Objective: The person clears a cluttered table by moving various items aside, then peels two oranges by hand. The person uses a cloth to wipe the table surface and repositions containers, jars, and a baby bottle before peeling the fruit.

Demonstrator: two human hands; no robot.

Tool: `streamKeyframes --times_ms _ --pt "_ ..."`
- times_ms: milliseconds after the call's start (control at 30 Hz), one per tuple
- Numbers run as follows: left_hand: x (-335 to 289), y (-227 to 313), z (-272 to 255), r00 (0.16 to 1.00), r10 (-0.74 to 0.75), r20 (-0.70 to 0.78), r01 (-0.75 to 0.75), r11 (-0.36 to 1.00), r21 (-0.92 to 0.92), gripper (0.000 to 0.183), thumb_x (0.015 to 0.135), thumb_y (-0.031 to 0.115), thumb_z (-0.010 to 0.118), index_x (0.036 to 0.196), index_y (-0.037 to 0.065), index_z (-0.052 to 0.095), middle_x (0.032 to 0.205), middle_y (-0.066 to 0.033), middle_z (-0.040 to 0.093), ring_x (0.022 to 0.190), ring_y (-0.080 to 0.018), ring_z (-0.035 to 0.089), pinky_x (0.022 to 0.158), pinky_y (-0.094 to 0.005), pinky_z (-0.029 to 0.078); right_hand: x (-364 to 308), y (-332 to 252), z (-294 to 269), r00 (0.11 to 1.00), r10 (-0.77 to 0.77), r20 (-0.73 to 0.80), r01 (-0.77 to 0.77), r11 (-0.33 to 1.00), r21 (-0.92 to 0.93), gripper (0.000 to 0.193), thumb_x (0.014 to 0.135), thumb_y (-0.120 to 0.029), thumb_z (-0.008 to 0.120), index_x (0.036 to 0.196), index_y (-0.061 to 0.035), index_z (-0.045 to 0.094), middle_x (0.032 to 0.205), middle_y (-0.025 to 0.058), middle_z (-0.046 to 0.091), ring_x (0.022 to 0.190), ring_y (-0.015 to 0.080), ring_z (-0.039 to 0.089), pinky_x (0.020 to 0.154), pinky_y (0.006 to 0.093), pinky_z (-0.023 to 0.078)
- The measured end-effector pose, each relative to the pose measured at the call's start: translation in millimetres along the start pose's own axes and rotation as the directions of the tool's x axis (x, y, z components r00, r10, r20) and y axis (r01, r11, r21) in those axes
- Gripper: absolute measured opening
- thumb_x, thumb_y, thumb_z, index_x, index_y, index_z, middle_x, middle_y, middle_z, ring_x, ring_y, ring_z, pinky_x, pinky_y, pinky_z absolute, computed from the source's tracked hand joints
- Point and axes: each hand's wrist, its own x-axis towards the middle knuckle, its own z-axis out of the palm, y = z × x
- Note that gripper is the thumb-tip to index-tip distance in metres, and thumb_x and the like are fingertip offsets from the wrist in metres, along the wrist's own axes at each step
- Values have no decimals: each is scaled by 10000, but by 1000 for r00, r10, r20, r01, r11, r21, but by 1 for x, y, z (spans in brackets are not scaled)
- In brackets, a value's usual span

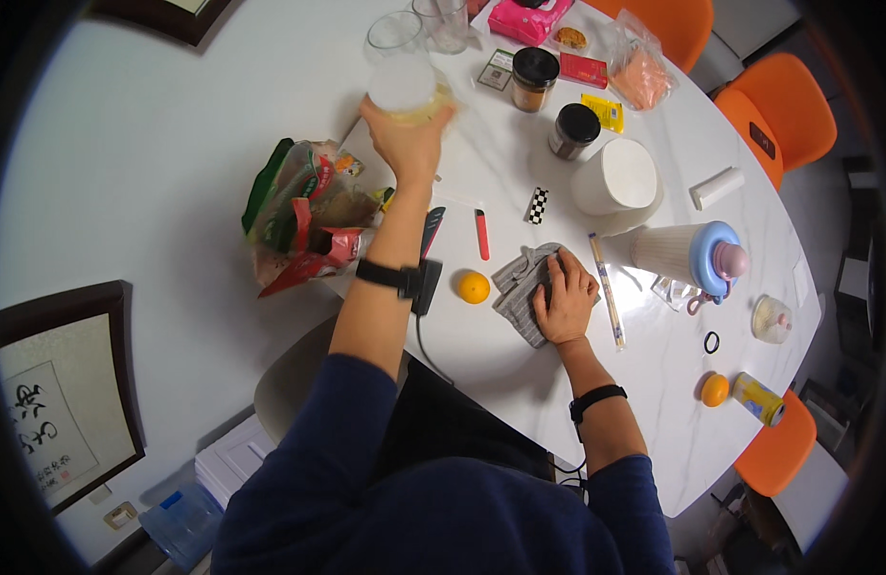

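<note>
My left hand (411, 151) is wrapped round a white-lidded jar (403, 84) with something yellowish in it, at the far left of the table; motion blurs it a little. Under my right hand (564, 303) lies a crumpled grey striped cloth (522, 297), with the fingers bent over it and pressing it to the tabletop. An orange (474, 287) sits just left of the cloth. Beyond it lies a red box cutter (482, 235). A thin patterned stick-like packet (607, 290) rests to the right of my right hand.
Glasses (397, 36) stand beyond the jar. An open snack bag (314, 216) leans at the left edge. Dark-lidded jars (536, 79), a white paper roll (615, 180) and a blue-topped bottle (682, 257) occupy the far and right side. A can (758, 399) stands near the right edge.
</note>
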Motion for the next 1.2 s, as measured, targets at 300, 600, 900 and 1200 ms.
streamKeyframes --times_ms 300,600,900,1200 --pt "-95 45 -126 800 -11 600 36 999 -30 950 542 149 929 1323 13 407 1232 -155 563 1167 -288 566 989 -392 457 -3 1 3 996 -81 -27 81 997 -14 525 793 -290 657 1260 -72 551 1390 119 478 1260 293 445 1011 466 301" --pt "-128 13 -223 685 -80 724 51 997 62 853 572 159 918 1297 41 486 1245 -138 552 1167 -294 565 988 -394 460 -20 4 -38 945 -113 308 116 993 9 568 794 -254 727 1306 -78 555 1490 124 390 1322 310 379 1067 484 300" --pt "-140 -19 -240 693 -61 719 83 997 4 840 578 138 904 1311 83 498 1264 -140 542 1180 -310 549 992 -392 459 58 -54 -27 990 132 -48 -106 930 353 272 917 -25 552 1182 19 591 1003 200 618 933 359 537 832 421 431" --pt "-145 -34 -244 684 27 729 27 998 -63 815 614 142 890 1309 32 479 1269 -174 531 1166 -336 523 1002 -405 433 271 -144 95 907 -421 28 414 900 138 217 849 -122 587 1061 -75 588 1080 135 651 1061 370 565 828 499 439"
